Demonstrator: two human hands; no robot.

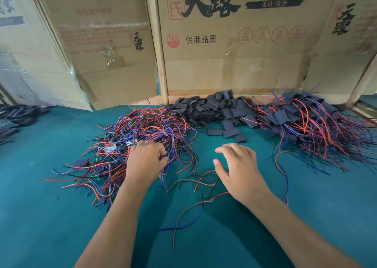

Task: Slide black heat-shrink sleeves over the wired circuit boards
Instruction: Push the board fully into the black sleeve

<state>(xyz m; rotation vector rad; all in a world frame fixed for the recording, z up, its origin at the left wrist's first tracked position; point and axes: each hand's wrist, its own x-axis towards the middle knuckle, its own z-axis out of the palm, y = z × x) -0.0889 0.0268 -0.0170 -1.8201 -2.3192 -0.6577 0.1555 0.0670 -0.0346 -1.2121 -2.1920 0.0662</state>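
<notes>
A tangled heap of wired circuit boards [140, 137] with red, blue and black leads lies left of centre on the green table [40, 216]. My left hand [145, 161] is on the heap's near right edge, fingers curled round some wires. A pile of flat black heat-shrink sleeves [216, 110] sits at the back centre. My right hand [240, 169] hovers over the table in front of that pile, fingers spread and holding nothing. At the right lies a heap of sleeved boards [310, 125] with trailing wires. A few loose wires [200, 182] lie between my hands.
Large cardboard boxes [234, 49] stand as a wall along the back of the table. More black sleeved pieces [18, 116] lie at the far left edge. Bare green surface stretches along the near side.
</notes>
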